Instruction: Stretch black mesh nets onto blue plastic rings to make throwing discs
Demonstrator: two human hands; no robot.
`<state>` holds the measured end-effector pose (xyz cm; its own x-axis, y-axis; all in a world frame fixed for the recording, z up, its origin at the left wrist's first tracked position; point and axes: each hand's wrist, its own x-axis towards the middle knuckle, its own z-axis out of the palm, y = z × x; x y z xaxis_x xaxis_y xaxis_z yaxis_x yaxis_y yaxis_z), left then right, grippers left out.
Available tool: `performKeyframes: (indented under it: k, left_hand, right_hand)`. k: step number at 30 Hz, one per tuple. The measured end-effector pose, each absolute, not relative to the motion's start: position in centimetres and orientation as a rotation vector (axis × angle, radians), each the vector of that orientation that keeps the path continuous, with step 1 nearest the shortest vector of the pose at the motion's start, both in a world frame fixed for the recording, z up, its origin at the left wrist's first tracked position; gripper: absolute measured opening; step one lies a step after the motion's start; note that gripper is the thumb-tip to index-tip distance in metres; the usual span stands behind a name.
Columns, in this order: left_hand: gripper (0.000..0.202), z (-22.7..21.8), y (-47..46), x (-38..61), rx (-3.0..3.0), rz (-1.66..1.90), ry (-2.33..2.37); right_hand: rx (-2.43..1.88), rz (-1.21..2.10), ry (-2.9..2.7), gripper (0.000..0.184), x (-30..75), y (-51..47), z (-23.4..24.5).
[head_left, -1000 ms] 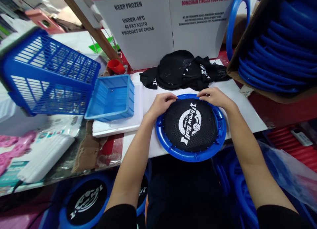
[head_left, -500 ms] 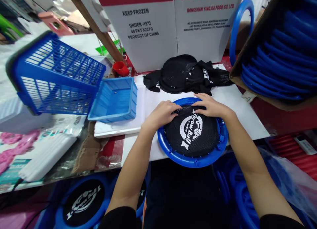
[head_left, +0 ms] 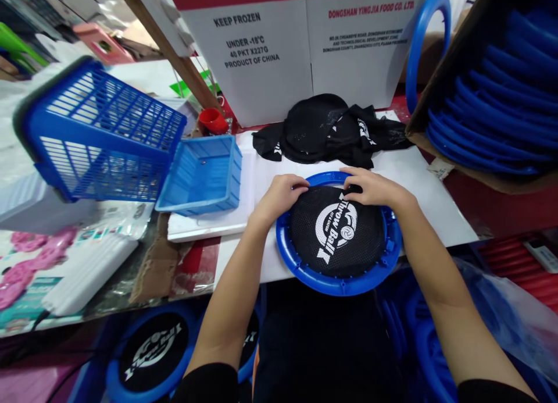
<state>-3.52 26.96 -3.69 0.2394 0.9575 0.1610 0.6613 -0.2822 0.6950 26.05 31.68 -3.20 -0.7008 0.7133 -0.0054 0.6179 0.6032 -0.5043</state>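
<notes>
A blue plastic ring lies at the table's front edge, with a round black mesh net printed "Throw Ball" inside it. At the upper left of the ring, my left hand pinches the net's edge between thumb and fingers. My right hand holds the net's edge at the upper right, its fingers reaching over the far rim. Between the hands, a gap shows white table between net and ring. Behind the ring, a pile of black mesh nets lies on the white sheet.
To the left are a light blue tray and a tilted blue basket. A carton of blue rings stands at the right; white printed cartons rise behind. Finished-looking netted rings sit below the table at the left.
My left hand has shifted slightly left along the net's edge and its fingers have drawn closer together. My right fingers have curled more, and the gap at the far rim has widened.
</notes>
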Motion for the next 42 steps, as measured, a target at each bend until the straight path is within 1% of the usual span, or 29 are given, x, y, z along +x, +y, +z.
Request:
performKeyframes:
  k: [4, 9, 11, 14, 16, 18, 22, 25, 30, 34, 39, 42]
  left_hand:
    - [0.016, -3.7, 27.2, -3.4, 1.987, 0.801, 1.473]
    - [0.018, -4.0, 27.6, -3.4, 2.058, 0.757, 1.483]
    - [0.02, -4.1, 27.5, -3.4, 2.138, 0.71, 1.469]
    - [0.029, -4.1, 27.1, -3.4, 2.311, 0.598, 1.428]
    - [0.033, -4.0, 26.8, -3.4, 2.406, 0.531, 1.408]
    - [0.034, -3.9, 26.5, -3.4, 2.462, 0.489, 1.398]
    - [0.032, -3.9, 26.4, -3.5, 2.489, 0.474, 1.349]
    - [0.028, -3.9, 26.3, -3.4, 2.491, 0.455, 1.338]
    - [0.016, -4.0, 26.1, -3.1, 2.467, 0.396, 1.369]
    - [0.003, -4.3, 26.3, -3.0, 2.352, 0.493, 1.406]
    - [0.008, -3.9, 26.5, -2.8, 2.262, 0.627, 1.373]
    - [0.011, -3.6, 26.5, -2.7, 2.197, 0.697, 1.373]
  right_hand:
    - [-1.092, 0.694, -2.646, 0.006, 25.8, 31.3, -3.0]
    - [-1.109, 0.767, -2.588, 0.003, 25.8, 31.5, -3.1]
    - [-1.113, 0.763, -2.592, 0.009, 25.9, 31.6, -3.2]
    - [-1.121, 0.727, -2.615, 0.019, 25.9, 31.7, -3.3]
    - [-1.12, 0.734, -2.626, 0.021, 25.8, 31.8, -3.4]
    - [-1.131, 0.772, -2.641, 0.018, 25.8, 31.9, -3.5]
    - [-1.157, 0.839, -2.658, 0.009, 25.8, 32.1, -3.7]
    - [-1.109, 0.863, -2.632, 0.005, 25.8, 32.2, -3.8]
    - [-1.038, 0.862, -2.533, 0.008, 25.6, 32.1, -4.1]
    - [-0.993, 0.839, -2.473, 0.012, 25.6, 32.3, -4.1]
    - [-0.986, 0.808, -2.476, 0.017, 26.2, 32.5, -3.8]
    - [-0.989, 0.811, -2.484, 0.015, 26.2, 32.6, -3.9]
